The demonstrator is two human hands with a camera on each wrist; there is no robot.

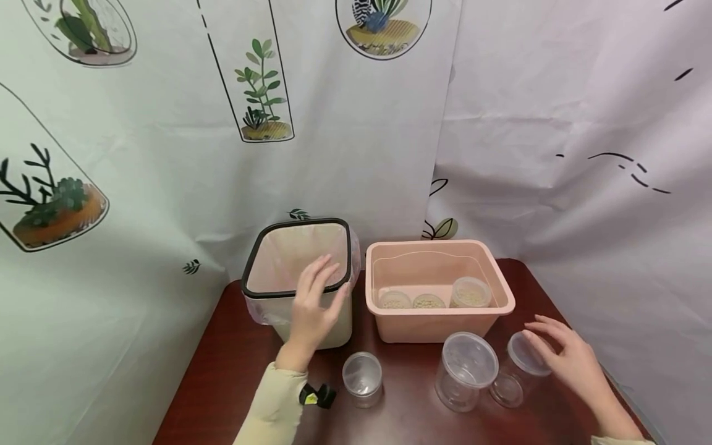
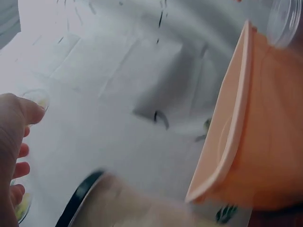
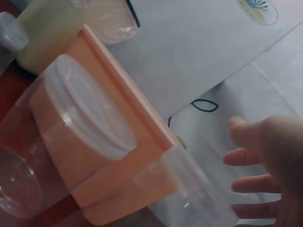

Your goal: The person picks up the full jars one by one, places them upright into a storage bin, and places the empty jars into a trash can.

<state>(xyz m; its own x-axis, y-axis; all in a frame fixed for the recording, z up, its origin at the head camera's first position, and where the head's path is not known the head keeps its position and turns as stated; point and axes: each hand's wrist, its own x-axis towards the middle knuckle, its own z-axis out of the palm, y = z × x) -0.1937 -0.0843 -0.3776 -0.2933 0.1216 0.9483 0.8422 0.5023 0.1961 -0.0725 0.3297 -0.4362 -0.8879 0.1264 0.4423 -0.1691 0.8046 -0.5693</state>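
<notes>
My left hand [image 1: 318,290] is open with its fingers spread, held in front of the near rim of a cream waste bin [image 1: 261,244] that has a black rim and a thin plastic liner. In the left wrist view the hand [image 2: 12,142] holds nothing. My right hand [image 1: 550,343] is open over the lid of a clear plastic jar [image 1: 520,364] at the right; I cannot tell whether it touches. In the right wrist view its fingers [image 3: 248,163] are spread and free of that jar [image 3: 189,189].
A pink tub [image 1: 503,290] beside the bin holds three small lidded jars of pale grains [image 1: 470,292]. A larger clear lidded jar [image 1: 467,369] and a small one [image 1: 363,377] stand on the dark red table [image 1: 211,377]. A small black clip [image 1: 318,395] lies by my left sleeve. Curtains hang behind.
</notes>
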